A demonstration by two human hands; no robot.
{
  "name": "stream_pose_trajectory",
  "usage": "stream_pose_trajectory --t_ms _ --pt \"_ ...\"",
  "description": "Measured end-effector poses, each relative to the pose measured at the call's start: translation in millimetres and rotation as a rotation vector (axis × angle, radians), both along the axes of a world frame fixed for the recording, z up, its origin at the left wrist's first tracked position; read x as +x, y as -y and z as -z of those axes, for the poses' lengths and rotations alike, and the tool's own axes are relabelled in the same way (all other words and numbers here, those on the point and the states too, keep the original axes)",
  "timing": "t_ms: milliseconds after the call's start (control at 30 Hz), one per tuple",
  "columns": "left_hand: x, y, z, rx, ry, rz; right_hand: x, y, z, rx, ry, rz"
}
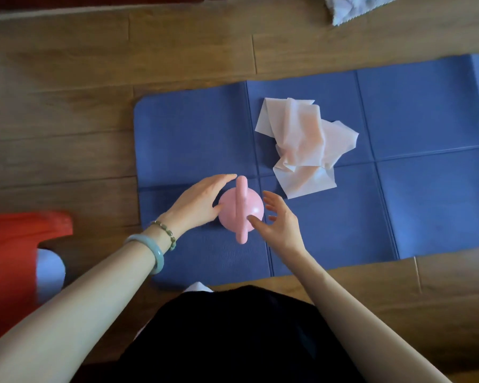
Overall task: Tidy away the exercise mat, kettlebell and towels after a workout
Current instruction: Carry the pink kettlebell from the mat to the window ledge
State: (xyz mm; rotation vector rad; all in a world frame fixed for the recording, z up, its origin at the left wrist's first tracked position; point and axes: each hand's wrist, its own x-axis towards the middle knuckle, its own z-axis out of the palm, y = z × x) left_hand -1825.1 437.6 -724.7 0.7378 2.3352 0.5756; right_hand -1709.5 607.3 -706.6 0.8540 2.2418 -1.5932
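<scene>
Both open, nothing gripped: left hand (199, 201) cupping kettlebell (233, 208) on mat (398, 120), right hand (281, 225) spread beside; better to grip handle (241, 189) before lifting.

wood plank floor (67, 111) | red plastic object (9, 244) at left edge

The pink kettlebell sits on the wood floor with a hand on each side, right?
No. In the head view the kettlebell sits on the blue mat instead. The left hand and right hand are on each side.
</scene>
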Motion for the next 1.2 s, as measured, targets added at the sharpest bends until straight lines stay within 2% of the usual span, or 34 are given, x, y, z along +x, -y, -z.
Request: stream_pose_trajectory --t_ms 167,300,433,600,733,1000,1200 --pt "-19.5 -14.6 40.2 0.020 -0.049 0.168 -6.7 19.4 51.0 0.084 0.110 -0.036" --pt "-27.2 -26.5 50.7 0.113 -0.165 0.239 -13.2 33.8 58.1 0.093 0.120 -0.060" --pt "-35.3 -37.0 46.5 0.176 -0.301 0.362 -17.8 31.6 56.2 0.089 0.227 -0.080" --pt "-15.7 -13.1 13.9 0.148 -0.200 0.283 -11.4 5.8 24.0 0.179 0.201 -0.153" --pt "-2.4 -6.2 -55.1 0.088 -0.085 0.165 -15.1 -4.4 -54.2 0.193 0.197 -0.242" --pt "2.1 -33.8 -293.8 0.106 -0.033 0.260 -0.7 -30.1 -290.7 0.165 0.192 -0.221" --pt "17.6 -57.8 -467.3 0.070 -0.055 0.374 21.0 -55.2 -467.9 0.256 0.148 -0.308"
